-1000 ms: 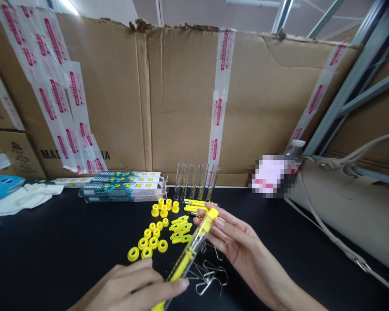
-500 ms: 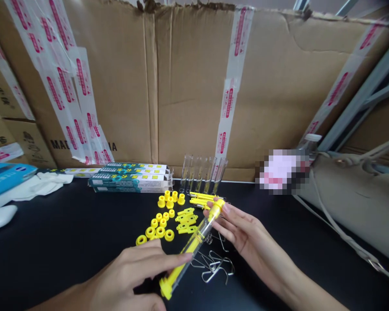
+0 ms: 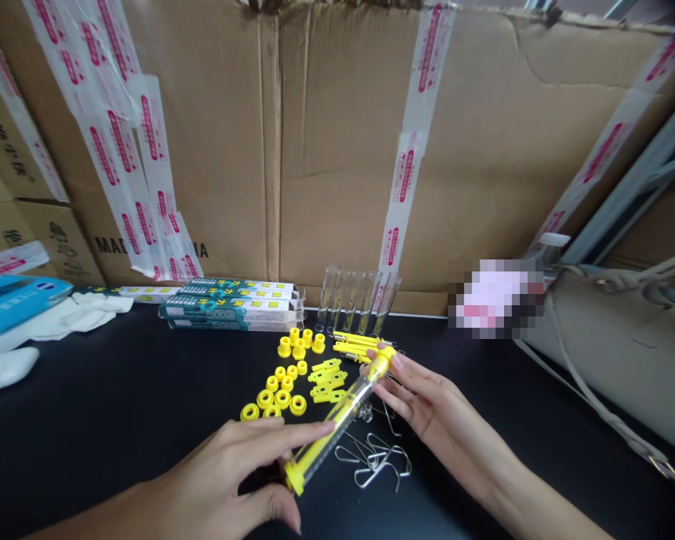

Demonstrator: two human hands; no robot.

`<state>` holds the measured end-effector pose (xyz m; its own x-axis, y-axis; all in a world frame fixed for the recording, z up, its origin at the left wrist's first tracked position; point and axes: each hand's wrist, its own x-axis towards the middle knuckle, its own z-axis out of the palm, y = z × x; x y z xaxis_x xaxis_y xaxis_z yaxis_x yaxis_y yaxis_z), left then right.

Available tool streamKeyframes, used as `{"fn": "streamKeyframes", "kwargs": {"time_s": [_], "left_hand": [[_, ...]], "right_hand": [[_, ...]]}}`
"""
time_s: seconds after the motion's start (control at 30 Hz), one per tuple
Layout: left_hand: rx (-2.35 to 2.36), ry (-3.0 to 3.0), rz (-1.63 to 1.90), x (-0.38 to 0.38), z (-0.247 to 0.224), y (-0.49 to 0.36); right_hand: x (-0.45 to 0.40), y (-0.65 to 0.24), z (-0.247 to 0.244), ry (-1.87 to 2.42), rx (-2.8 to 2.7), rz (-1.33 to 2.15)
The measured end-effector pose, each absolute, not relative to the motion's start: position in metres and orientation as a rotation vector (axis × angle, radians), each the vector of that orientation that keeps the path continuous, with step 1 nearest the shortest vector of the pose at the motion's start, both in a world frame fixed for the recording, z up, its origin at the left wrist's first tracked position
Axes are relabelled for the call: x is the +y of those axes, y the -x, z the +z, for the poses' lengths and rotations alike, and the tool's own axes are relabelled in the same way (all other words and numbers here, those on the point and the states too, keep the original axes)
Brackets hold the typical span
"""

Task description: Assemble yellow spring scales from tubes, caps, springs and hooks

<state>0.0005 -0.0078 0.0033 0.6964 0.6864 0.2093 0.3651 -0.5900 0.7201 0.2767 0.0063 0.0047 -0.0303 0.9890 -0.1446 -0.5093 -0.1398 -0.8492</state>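
Observation:
A clear tubular spring scale [image 3: 355, 396] with yellow end caps lies slantwise between my hands. My right hand [image 3: 421, 390] pinches its upper cap between thumb and fingers. My left hand [image 3: 236, 465] has its index finger stretched out against the lower part of the tube; the thumb is apart, below the yellow bottom cap [image 3: 295, 477]. Its other fingers are partly hidden. Beyond the left hand sit several yellow collars and rings [image 3: 282, 399] and flat yellow tabs [image 3: 327, 381]. Bent metal hooks [image 3: 374, 459] lie under the tube, beside my right hand.
Several clear tubes [image 3: 349, 301] stand at the back, with yellow rods [image 3: 355, 348] before them. Printed boxes [image 3: 233, 304] are stacked left of the tubes. A white mouse-like object [image 3: 5, 370] lies far left, a beige bag [image 3: 613, 360] right. A large carton [image 3: 337, 165] stands behind.
The lower end of the spring scale has risen slightly. My left thumb shows more, stretched out below the bottom cap. The whole view has shifted a little.

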Motion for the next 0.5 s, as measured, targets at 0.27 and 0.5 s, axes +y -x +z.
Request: {"fn": "streamKeyframes", "kwargs": {"time_s": [0.27,0.5], "left_hand": [[0.939,-2.182,0.484,-0.011,-0.002,0.002],[0.964,-2.107,0.485,-0.007,-0.005,0.0]], "right_hand": [[0.005,-0.276,0.008,0.787,-0.734,1.513],[0.004,-0.276,0.008,0.78,-0.774,1.492]]}}
